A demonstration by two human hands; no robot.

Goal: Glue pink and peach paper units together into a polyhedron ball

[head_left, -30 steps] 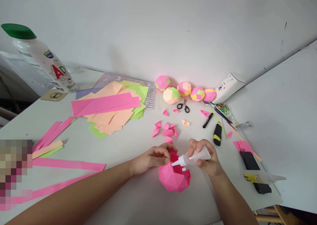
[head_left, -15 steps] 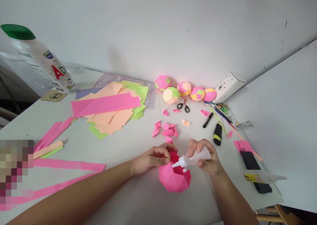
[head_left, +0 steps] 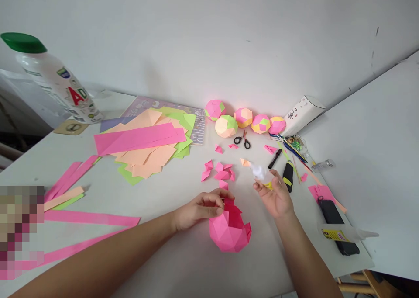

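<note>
A pink folded-paper ball (head_left: 229, 234), open at its top, stands low in the middle of the head view. My left hand (head_left: 203, 208) pinches the ball's upper left rim between thumb and fingers. To the right of the ball and apart from it, my right hand (head_left: 275, 193) is closed around a small glue bottle (head_left: 260, 172). The bottle's white nozzle end is smeared by motion and points away from the ball. Several folded pink paper pieces (head_left: 222, 172) lie just beyond the ball, with a peach folded piece (head_left: 245, 162) near the bottle.
Finished paper balls (head_left: 226, 126) line the wall behind scissors (head_left: 242, 140). On the left are paper sheets (head_left: 140, 145), pink strips (head_left: 94, 218) and a tall bottle (head_left: 55, 75). A marker (head_left: 275, 158), a cutter (head_left: 288, 175), a black case (head_left: 337, 223) and another glue bottle (head_left: 343, 233) lie right.
My right hand has drawn the glue bottle up and away from the ball's rim and turned it over. My left hand keeps its pinch; the ball has shifted slightly.
</note>
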